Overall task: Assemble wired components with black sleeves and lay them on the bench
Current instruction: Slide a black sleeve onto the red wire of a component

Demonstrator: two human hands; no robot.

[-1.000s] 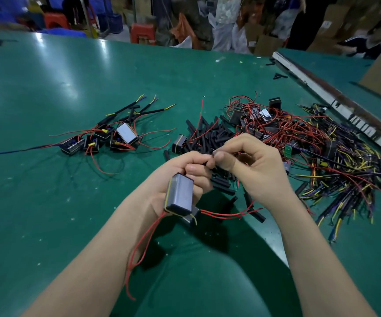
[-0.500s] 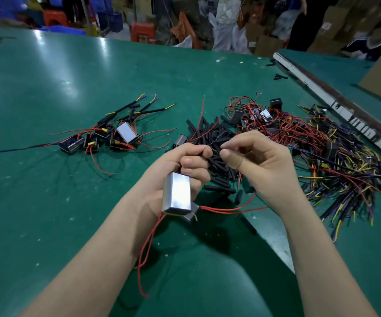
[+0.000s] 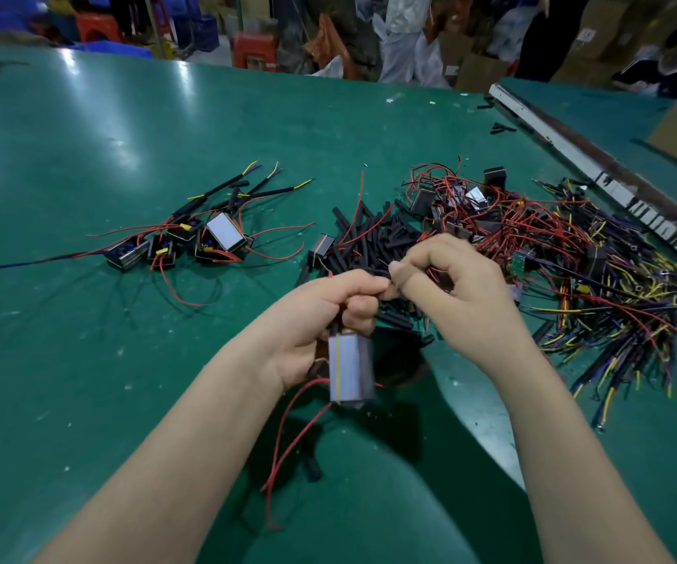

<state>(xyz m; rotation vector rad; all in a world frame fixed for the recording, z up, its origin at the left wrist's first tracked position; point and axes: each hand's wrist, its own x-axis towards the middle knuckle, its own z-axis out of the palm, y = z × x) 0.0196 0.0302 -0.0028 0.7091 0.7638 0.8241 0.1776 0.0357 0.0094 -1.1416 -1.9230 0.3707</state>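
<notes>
The green worktop is shiny, with boxes and red stools behind it. No writing can be read. Four finished parts lie at the left. The left hand grips a boxy part above the worktop. The right hand pinches a black sleeve.

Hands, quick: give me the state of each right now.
Left hand: closed on the boxed component, which hangs below the fist.
Right hand: fingers pinched on a black sleeve at the left fingertips.
</notes>
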